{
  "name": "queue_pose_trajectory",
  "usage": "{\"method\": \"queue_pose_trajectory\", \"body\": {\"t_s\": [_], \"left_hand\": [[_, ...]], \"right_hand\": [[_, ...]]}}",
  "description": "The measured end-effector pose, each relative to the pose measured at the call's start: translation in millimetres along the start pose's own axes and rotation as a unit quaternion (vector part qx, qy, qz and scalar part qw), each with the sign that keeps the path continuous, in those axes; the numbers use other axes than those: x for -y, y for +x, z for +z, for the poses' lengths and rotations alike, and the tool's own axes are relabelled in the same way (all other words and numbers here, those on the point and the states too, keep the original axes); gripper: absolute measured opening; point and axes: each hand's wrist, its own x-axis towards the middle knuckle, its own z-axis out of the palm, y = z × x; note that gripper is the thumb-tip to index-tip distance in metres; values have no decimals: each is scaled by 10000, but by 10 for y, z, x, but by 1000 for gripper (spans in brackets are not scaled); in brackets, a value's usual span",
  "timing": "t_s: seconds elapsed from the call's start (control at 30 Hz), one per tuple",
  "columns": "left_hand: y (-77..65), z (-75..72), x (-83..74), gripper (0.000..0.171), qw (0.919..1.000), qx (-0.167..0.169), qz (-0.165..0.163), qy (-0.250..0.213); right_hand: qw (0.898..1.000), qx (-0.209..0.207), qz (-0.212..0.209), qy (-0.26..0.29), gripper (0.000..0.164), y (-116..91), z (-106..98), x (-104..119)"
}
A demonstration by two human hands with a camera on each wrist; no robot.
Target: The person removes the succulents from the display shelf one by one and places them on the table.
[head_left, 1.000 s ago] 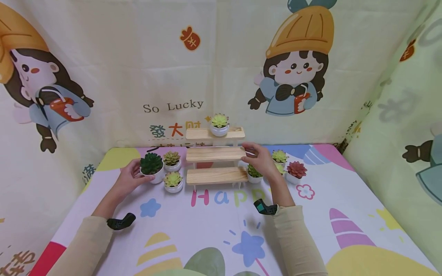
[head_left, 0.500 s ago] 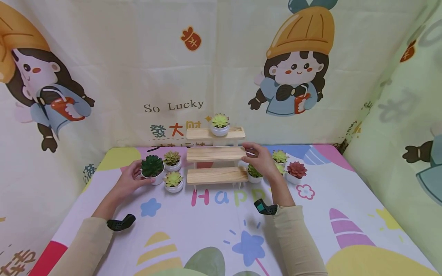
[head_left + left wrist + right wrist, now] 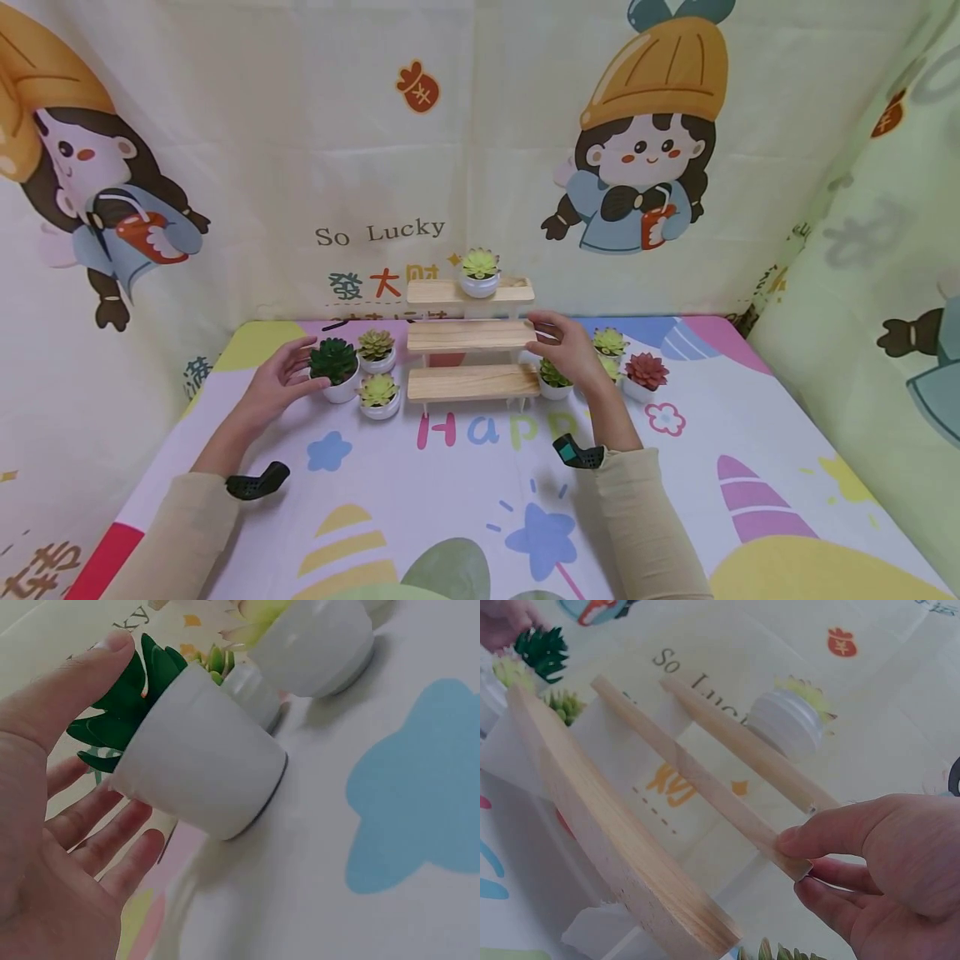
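Observation:
My left hand is beside a dark green artificial succulent in a white pot, its fingers spread and loose. In the left wrist view the thumb lies by the leaves, the other fingers are behind the pot, and nothing is gripped. My right hand pinches the right end of the middle plank of a three-tier wooden display stand, thumb above and fingers below. A pale green succulent in a white pot stands on the top tier.
Two small potted succulents, one olive and one yellow-green, stand left of the stand. To its right are a green one, partly behind my right hand, a red one and yellow-green ones. A printed cloth covers the table.
My left hand has loosened from the dark green succulent's pot and drawn slightly left, after the pot shifted a little right towards the other plants. The right hand keeps its place on the plank.

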Motion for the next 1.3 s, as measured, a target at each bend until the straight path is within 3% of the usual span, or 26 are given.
{"method": "queue_pose_trajectory", "body": {"t_s": [0.17, 0.4, 0.5, 0.8, 1.3], "left_hand": [[14, -26, -64, 83, 9999, -48, 92, -7], [89, -30, -140, 77, 9995, -46, 249, -188], [129, -30, -154, 74, 9992, -46, 322, -224], [198, -41, -231, 72, 9989, -51, 467, 10], [272, -52, -503, 70, 9979, -30, 638, -87]], "right_hand": [[10000, 28, 43, 36, 51, -9, 1, 21], [9999, 56, 81, -91, 50, -130, 4, 277], [9999, 60, 110, -96, 50, -133, 4, 283], [10000, -11, 82, -55, 50, 10, -2, -15], [10000, -19, -13, -77, 49, 5, -7, -25]]}}
